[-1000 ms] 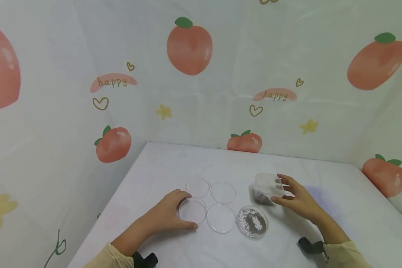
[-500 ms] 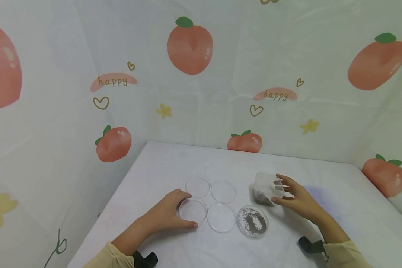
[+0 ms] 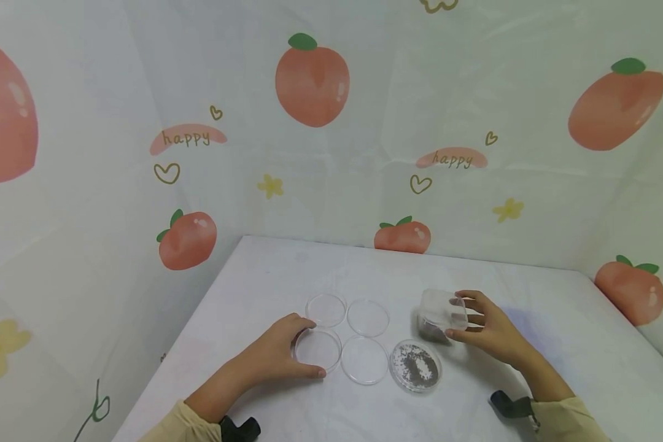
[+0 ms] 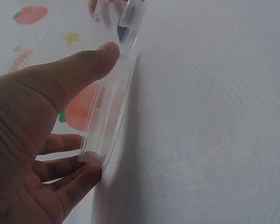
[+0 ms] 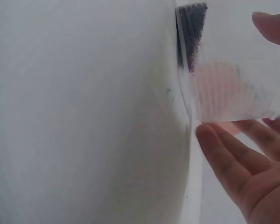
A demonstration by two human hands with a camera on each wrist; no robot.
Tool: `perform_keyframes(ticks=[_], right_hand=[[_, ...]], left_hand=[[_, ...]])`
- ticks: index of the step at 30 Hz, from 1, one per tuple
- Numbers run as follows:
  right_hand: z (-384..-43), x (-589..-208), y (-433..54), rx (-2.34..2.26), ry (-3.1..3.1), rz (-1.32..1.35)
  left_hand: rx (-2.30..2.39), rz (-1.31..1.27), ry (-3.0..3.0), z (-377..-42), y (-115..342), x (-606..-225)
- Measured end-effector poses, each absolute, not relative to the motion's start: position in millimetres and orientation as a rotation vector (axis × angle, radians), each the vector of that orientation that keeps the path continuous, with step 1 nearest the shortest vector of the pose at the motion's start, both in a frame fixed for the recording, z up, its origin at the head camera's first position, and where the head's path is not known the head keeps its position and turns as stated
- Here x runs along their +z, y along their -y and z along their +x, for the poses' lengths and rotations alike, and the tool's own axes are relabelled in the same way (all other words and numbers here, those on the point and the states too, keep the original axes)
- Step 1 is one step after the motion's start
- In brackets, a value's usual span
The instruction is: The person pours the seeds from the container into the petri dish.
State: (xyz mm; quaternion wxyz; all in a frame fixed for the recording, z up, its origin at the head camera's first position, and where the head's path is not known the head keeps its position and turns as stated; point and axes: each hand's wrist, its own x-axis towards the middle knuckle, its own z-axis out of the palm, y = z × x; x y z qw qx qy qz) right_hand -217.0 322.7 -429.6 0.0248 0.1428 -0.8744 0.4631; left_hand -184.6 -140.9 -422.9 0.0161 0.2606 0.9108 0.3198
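My left hand [image 3: 279, 351] holds a clear petri dish [image 3: 318, 350] by its side, thumb at the near edge and fingers at the far edge. In the left wrist view the fingertips meet the wall of the dish [image 4: 105, 112] low down, close to the white cloth. My right hand [image 3: 492, 328] grips a clear plastic tub [image 3: 444, 307] with dark grains [image 3: 433, 331] gathered at its bottom. Seen from the right wrist, thumb and fingers lie on opposite sides of the tub [image 5: 233, 93], and its grains sit slanted in a corner.
Between the hands lies a petri dish with dark grains [image 3: 416, 366] spread over a pale base. Left of it is another clear dish [image 3: 365, 360], and behind are two more clear round pieces, one left [image 3: 326, 309] and one right [image 3: 368, 318]. A fruit-printed sheet [image 3: 331, 184] hangs behind the white table [image 3: 287, 264].
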Motion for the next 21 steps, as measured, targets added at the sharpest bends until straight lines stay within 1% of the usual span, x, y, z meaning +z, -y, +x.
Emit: perform_keyframes(ticks=[9,15,21], right_hand=[[-209,-419,-313,1.169,2.604,0.469],[-201,-406,-295,1.140,2.555,0.510],[-198,-402,-278,1.127,2.522,0.534]], left_hand=[[0.976,0.795,-2.834,-186,141,-426],[0.984,0.782,-2.830,-187,142,-428],[0.970,0.800,-2.834,-188,141,-429]])
